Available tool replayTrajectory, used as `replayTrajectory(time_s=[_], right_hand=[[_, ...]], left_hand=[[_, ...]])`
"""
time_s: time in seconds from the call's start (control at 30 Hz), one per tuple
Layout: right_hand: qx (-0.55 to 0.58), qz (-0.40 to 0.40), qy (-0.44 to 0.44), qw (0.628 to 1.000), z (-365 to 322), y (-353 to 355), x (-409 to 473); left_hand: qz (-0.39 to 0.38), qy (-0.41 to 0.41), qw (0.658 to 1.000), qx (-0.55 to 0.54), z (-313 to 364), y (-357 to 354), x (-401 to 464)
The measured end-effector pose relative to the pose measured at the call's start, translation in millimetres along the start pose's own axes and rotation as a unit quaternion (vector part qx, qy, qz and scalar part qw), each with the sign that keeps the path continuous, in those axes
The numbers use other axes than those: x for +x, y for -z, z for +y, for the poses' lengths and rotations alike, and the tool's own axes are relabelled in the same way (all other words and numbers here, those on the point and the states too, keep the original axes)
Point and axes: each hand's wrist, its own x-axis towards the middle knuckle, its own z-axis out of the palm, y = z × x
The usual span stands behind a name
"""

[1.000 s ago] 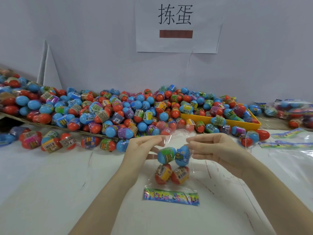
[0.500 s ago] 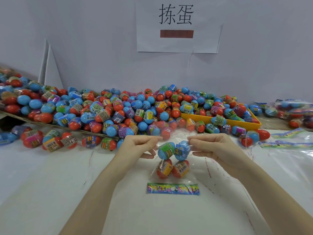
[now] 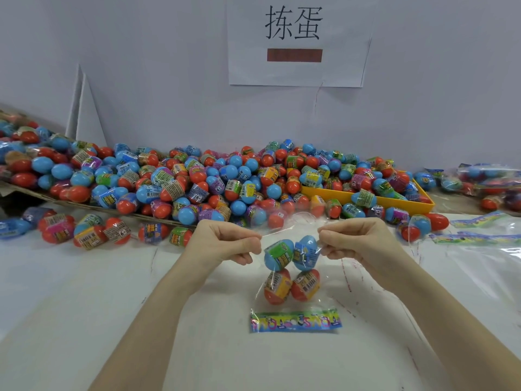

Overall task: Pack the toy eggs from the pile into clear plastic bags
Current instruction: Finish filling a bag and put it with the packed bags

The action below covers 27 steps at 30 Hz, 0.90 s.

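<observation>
your left hand [image 3: 225, 244] pinches the left side of the clear plastic bag [image 3: 293, 277] near its top, fingers curled, thumb and forefinger closed on the film. your right hand [image 3: 358, 241] does the same on the right side, fingers curled onto the plastic. the bag hangs between both hands, over the white table [image 3: 84, 320], its printed header strip [image 3: 296, 321] at the bottom, lying on or just above the table, can't tell which. four toy eggs sit inside: two blue eggs [image 3: 293, 253] on top, side by side and touching, two red eggs [image 3: 290, 286] below them. the open mouth of the bag rises above your fingers toward the pile [image 3: 197, 182], which runs along the wall behind your hands, partly on a cardboard sheet [image 3: 25, 190] at left and partly in a yellow tray [image 3: 394, 201] at right. loose eggs lie on the table in front of the cardboard. filled bags [image 3: 490, 184] sit at far right, empty bags [image 3: 479, 235] lie flat just in front of them. a paper sign [image 3: 296, 66] hangs on the wall above.
</observation>
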Motion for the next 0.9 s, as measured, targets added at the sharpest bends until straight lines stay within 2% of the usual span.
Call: replayTrajectory(time_s=[0.1,0.2,0.47,0.7,0.9], right_hand=[[-0.002,0.006,0.002,1.000,2.0,0.3,0.5],[-0.009,0.013,0.000,1.000,3.3,-0.9,0.8],[-0.015,0.021,0.019,0.999,3.4,-1.4,1.3],[-0.032,-0.025,-0.021,0.999,5.7,-1.3,0.8],[0.000,-0.025,-0.059,0.998,3.9,2.8,1.3]], left_hand=[[-0.014,0.005,1.000,0.010,-0.5,-1.8,0.1],[0.005,0.011,1.000,0.006,-1.6,-2.3,0.9],[0.035,-0.039,0.999,0.015,-1.9,-2.2,-1.1],[0.016,-0.023,1.000,0.014,-2.1,-2.1,-0.3],[0.018,-0.020,0.999,0.017,-1.0,2.7,-1.6]])
